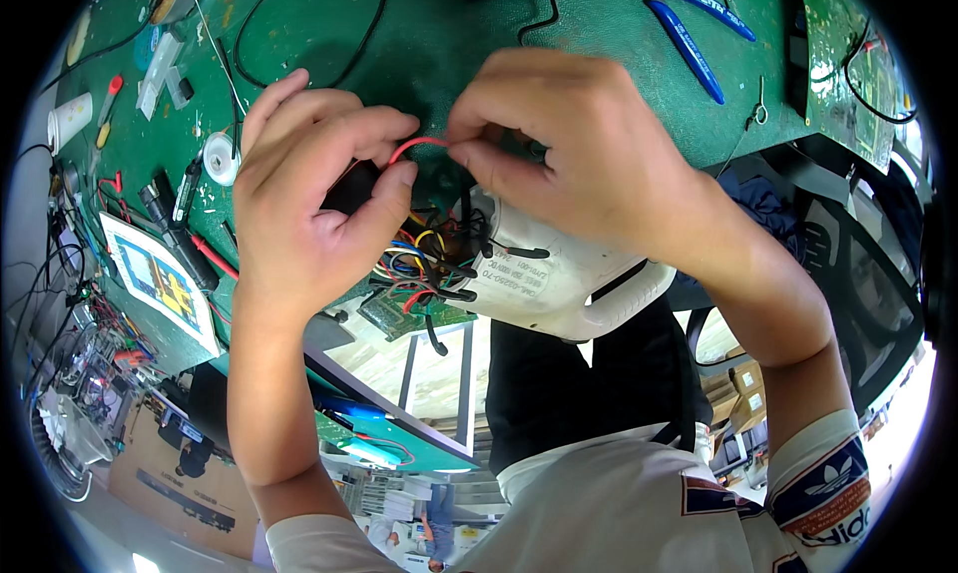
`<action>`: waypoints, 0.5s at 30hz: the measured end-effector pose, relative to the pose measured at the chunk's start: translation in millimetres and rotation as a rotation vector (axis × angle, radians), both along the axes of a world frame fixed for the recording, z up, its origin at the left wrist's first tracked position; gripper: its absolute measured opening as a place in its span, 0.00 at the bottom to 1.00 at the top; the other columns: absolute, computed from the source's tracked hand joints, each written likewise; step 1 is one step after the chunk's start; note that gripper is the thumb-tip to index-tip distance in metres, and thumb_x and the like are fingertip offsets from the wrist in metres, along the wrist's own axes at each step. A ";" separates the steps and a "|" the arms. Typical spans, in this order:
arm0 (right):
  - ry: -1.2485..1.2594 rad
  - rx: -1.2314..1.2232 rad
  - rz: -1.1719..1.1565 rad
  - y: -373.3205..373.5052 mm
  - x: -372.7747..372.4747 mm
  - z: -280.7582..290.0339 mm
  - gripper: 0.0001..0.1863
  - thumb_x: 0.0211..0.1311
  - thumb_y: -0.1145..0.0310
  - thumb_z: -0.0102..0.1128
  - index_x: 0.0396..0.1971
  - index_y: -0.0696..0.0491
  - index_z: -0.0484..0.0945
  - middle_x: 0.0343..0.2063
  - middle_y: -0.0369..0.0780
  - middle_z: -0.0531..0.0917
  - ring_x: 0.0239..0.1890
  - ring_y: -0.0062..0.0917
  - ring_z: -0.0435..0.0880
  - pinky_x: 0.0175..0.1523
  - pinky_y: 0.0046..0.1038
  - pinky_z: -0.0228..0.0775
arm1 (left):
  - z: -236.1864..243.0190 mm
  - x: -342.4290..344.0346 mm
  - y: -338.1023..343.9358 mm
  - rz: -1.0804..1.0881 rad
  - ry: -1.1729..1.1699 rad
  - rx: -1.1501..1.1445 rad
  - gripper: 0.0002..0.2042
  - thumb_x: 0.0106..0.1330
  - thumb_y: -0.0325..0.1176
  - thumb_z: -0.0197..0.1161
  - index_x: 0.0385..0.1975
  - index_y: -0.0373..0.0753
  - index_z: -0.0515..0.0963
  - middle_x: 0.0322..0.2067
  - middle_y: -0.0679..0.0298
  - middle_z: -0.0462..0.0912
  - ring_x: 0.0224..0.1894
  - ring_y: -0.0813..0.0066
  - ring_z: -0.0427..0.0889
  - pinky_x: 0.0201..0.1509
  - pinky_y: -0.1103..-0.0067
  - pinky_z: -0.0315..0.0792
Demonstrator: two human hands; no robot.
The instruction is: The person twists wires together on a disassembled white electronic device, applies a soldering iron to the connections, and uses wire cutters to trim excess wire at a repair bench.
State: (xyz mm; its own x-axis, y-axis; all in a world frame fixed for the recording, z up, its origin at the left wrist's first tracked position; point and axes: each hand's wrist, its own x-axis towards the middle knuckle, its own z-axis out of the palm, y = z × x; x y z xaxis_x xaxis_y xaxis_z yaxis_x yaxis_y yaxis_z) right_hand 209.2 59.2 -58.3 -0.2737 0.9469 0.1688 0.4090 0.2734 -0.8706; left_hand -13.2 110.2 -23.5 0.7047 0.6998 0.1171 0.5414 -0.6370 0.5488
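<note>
A short red wire (419,142) bends in an arc between my two hands. My right hand (559,134) pinches one end of it between thumb and fingertips. The other end runs down between the thumb and fingers of my left hand (309,184), which are curled around it. Something dark shows inside the left palm; its kind is hidden. Just below the hands, at the table's near edge, is a white plastic housing (549,274) with printing on its side. A bundle of coloured wires (419,259), several with black sleeved ends, comes out of its left side.
Blue-handled pliers (689,49) lie on the green table (419,34) at the far right, with a circuit board (848,74) beyond. Leftward are a white spool (221,160), a black flashlight (180,234), a printed sheet (160,279) and a white cup (70,122). A chair (858,284) stands at right.
</note>
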 end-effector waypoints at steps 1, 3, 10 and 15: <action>0.038 -0.047 0.002 -2.3 -2.5 0.2 0.06 0.51 0.76 0.69 0.29 0.57 0.82 0.27 0.45 0.82 0.31 0.43 0.83 0.37 0.40 0.76 | -0.4 -0.4 0.1 -0.007 -0.009 0.010 0.10 0.50 0.25 0.71 0.33 0.41 0.85 0.27 0.68 0.84 0.38 0.68 0.84 0.64 0.61 0.70; 0.079 -0.099 0.024 -3.9 -2.6 -0.3 0.05 0.53 0.75 0.68 0.30 0.58 0.82 0.27 0.45 0.82 0.31 0.42 0.83 0.37 0.40 0.76 | 1.9 -2.2 3.6 -0.065 0.025 -0.019 0.09 0.53 0.23 0.69 0.35 0.37 0.85 0.30 0.63 0.85 0.41 0.64 0.83 0.64 0.61 0.70; 0.072 -0.164 -0.125 -5.0 0.7 0.1 0.05 0.55 0.79 0.60 0.30 0.61 0.84 0.27 0.53 0.84 0.32 0.50 0.85 0.40 0.43 0.79 | 12.0 4.3 4.9 -0.038 0.136 -0.148 0.07 0.60 0.22 0.64 0.37 0.34 0.84 0.32 0.59 0.84 0.42 0.62 0.81 0.52 0.69 0.73; 0.070 -0.386 -0.060 -8.5 -3.4 4.7 0.05 0.55 0.78 0.61 0.31 0.62 0.84 0.27 0.54 0.85 0.33 0.49 0.87 0.40 0.41 0.80 | 5.1 6.3 0.7 0.003 0.064 -0.150 0.08 0.58 0.22 0.64 0.36 0.37 0.83 0.29 0.60 0.81 0.37 0.61 0.81 0.49 0.70 0.72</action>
